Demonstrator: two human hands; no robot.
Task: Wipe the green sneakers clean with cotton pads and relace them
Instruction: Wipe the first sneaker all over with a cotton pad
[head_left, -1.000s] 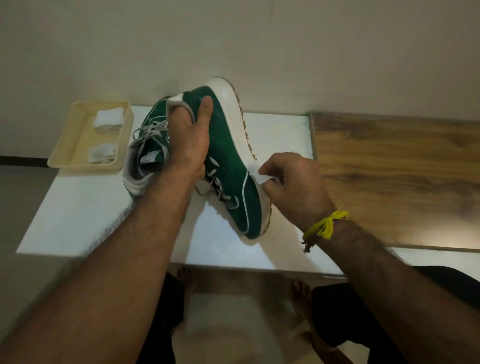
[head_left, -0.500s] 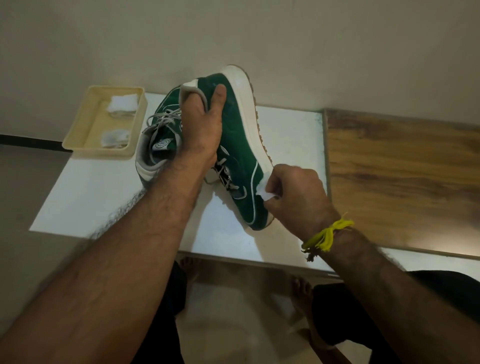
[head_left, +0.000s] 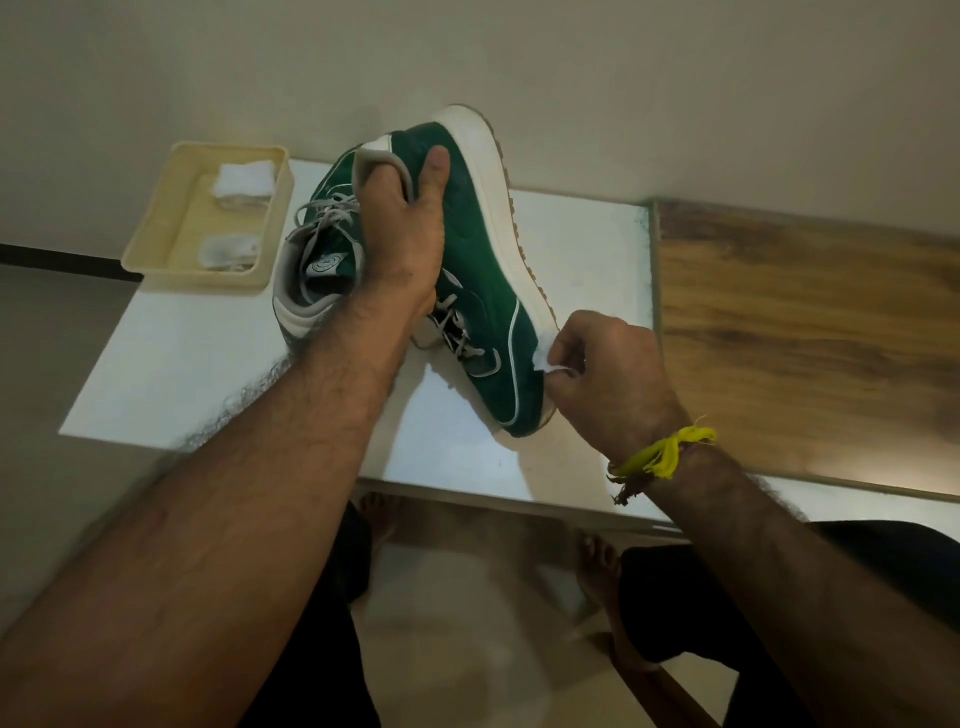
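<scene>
**Two sneakers, one partly hidden behind a gripping hand**

Two green sneakers sat at the far middle of the white table (head_left: 208, 374), but only one showed well. The nearer sneaker (head_left: 483, 291) was tipped on its side, heel raised toward the wall, toe resting on the tabletop, white sole facing right. The left hand (head_left: 402, 234) grasped it at the heel: fingers went inside the collar and out of sight, and the thumb lay flat against the green suede. That hand and forearm covered much of the tongue and upper lacing, so only a few loose grey laces (head_left: 457, 338) showed below the wrist.

The second sneaker (head_left: 311, 280) stood behind the left arm; its opening, a round insole label and some laces were visible, the rest blocked.

The right hand (head_left: 608, 374) was curled round a small white cotton pad (head_left: 545, 359), pinching it against the sole edge near the toe. Most of the pad was buried in the fingers. A yellow thread (head_left: 660, 457) circled that wrist.

At the table's far left corner a cream tray (head_left: 156, 228) held two white wads (head_left: 244, 179), too blurred to tell their exact form. A wooden surface (head_left: 805, 332) adjoined the table on the right. Bare feet (head_left: 602, 571) and dark trousers showed dimly below, cut off by the frame.
</scene>
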